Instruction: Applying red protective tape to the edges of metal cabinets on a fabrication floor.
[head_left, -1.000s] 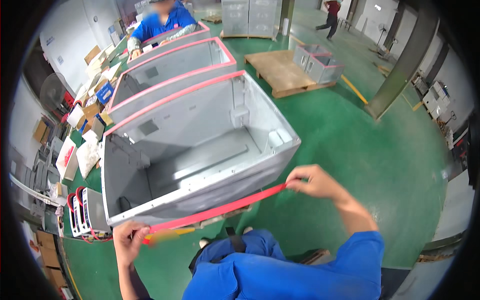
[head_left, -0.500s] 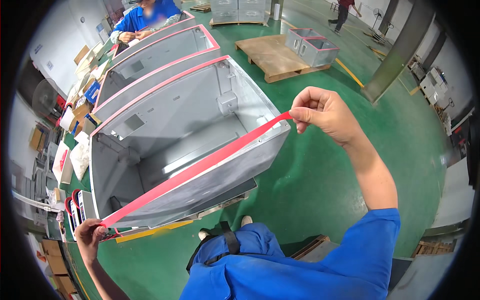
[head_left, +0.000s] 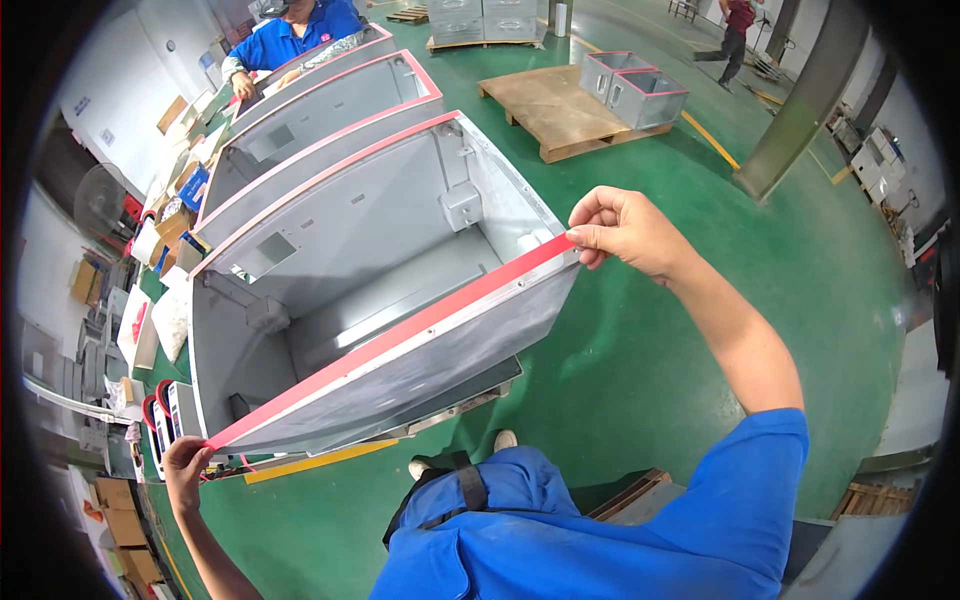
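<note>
A strip of red tape (head_left: 400, 340) runs stretched along the near rim of an open grey metal box (head_left: 400, 395). My right hand (head_left: 622, 232) pinches the tape's end between thumb and fingers at the box's near right corner. At the near left corner my left hand (head_left: 186, 466) pinches the other end. The tape lies over or just above the inner part of the rim, and small holes show in the bare metal beside it; whether it touches all along I cannot tell. Red tape also lines the far rim of this box.
Behind stand more grey boxes (head_left: 330, 112) with red-taped rims, and a person in blue (head_left: 290, 40) works at the farthest. A wooden pallet (head_left: 545, 110) carries two smaller boxes (head_left: 645, 95). Cluttered goods line the left; a pillar (head_left: 800, 120) stands right. Another person (head_left: 733, 40) walks far off.
The tape has come down closer to the near rim, exposing the rim's holes. My right hand has moved slightly left and down. The person at the far box has shifted their hands.
</note>
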